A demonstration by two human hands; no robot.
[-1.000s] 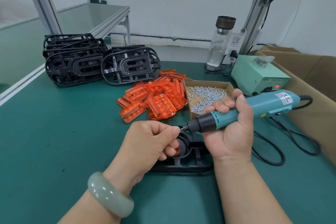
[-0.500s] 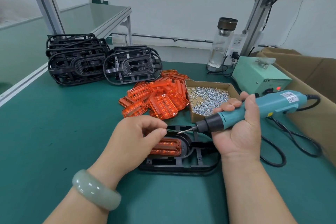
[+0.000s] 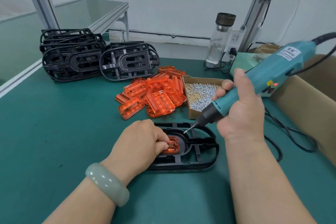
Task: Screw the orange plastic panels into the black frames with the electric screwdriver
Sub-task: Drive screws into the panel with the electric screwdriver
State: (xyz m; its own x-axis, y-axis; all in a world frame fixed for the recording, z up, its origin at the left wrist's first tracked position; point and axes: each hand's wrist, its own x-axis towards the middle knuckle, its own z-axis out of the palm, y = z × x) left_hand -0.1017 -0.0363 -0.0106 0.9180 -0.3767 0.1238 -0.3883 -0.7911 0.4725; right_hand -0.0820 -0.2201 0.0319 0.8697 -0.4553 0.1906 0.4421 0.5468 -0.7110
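Observation:
A black frame lies flat on the green mat in front of me. An orange panel sits in its recess. My left hand rests on the frame, its curled fingertips pressing the panel down and hiding its left part. My right hand grips the teal electric screwdriver, tilted down to the left. A small screw hangs on the bit tip, just above the frame's upper inner edge.
A heap of orange panels lies behind the frame, beside a cardboard tray of screws. Stacked black frames stand at the back left. A glass bottle, a green power unit and a large cardboard box are at the right.
My left hand left the bit tip and dropped onto the orange panel in the frame. My right hand raised the screwdriver's rear and swung the bit, now carrying a screw, down toward the frame.

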